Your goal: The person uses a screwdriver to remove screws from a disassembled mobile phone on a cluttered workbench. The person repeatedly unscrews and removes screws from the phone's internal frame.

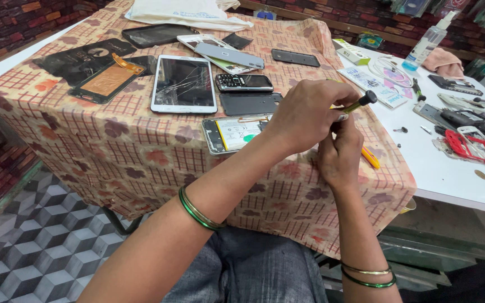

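Two hands work a small screwdriver over an opened phone.
Left hand (304, 115) fingers pinch the screwdriver (359, 103); right hand (341, 151) fingers curl closed just beneath; the opened phone (232, 133) lies beside them.

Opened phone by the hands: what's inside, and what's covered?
The opened phone shows a white-labelled battery with a yellow edge and a green sticker. Its right end is hidden behind the left hand, which holds a yellow screwdriver with the right hand.
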